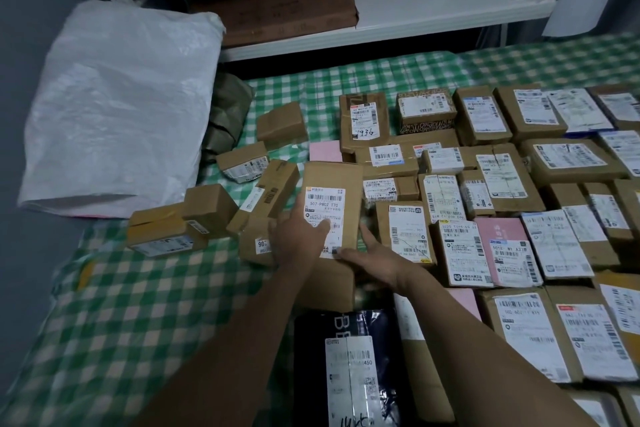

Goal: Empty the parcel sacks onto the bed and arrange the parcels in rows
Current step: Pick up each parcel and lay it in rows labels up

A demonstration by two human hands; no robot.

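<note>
The left hand (298, 239) clasps the tall labelled carton (330, 175), well right of the white sack (114, 107); the right hand (370, 258), fingers straight, touches its edge. A slack grip could drop it onto the loose boxes (266, 198) nearer the sack.

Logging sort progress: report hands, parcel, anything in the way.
Left hand grips cardboard box marked 507-P802 T70, thumb on label. Right hand flat against its lower right edge. Loose boxes unsorted at left near white sack; rows packed tight at right.
</note>
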